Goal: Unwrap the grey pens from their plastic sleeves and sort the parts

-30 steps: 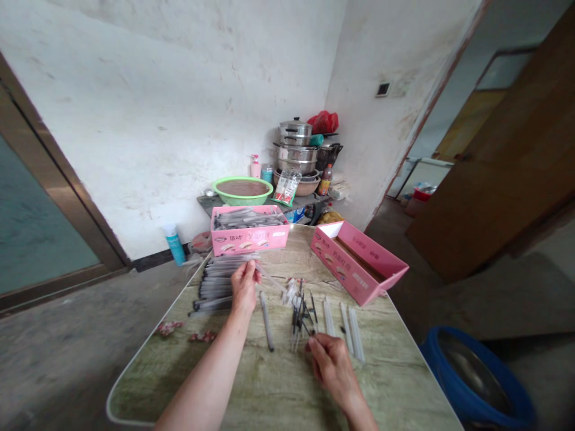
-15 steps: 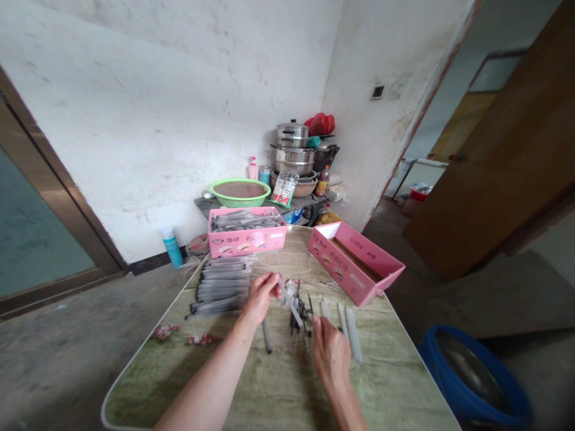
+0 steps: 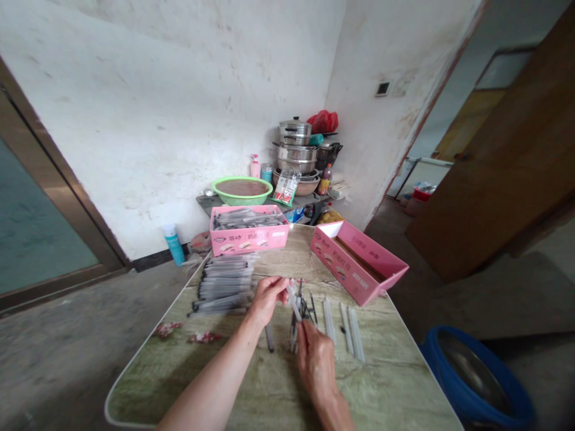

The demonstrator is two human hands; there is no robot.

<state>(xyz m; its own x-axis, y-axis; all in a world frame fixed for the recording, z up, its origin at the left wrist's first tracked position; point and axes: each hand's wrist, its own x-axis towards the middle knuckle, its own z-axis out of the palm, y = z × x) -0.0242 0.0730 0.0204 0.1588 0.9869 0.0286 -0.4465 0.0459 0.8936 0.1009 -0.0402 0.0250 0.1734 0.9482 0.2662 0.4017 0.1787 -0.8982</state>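
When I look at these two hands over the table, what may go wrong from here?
- The left hand pinches a thin translucent tube, and its lower end meets the right hand; it might slip or bend if pushed off line.
- Loose dark pieces lie close to both hands, so a knock might scatter them.
- A lone grey stick lies beside the left forearm, which might brush it and make it roll.
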